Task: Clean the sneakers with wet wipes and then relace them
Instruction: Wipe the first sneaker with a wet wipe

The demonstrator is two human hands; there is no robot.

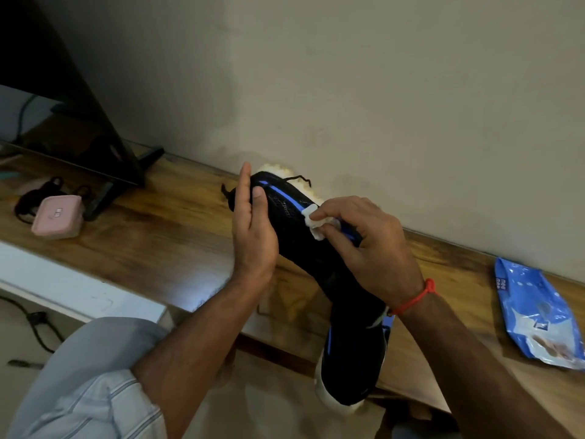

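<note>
A black sneaker (pixel 316 248) slants lengthwise from far-left to near-right between both hands. The left hand (pixel 253 229), fingers straight, braces its far end. The right hand (pixel 364 245) pinches a white wipe (pixel 313 224) against the blue stripe (pixel 285 196), which runs onward beyond its fingertips.

black sneaker (pixel 304 236) with blue stripe, white wipe (pixel 311 221), pink box (pixel 58 220)

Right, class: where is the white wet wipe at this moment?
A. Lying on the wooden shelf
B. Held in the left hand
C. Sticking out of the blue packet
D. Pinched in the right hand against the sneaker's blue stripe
D: the right hand pinches the wet wipe against the blue stripe of the sneaker.
</note>
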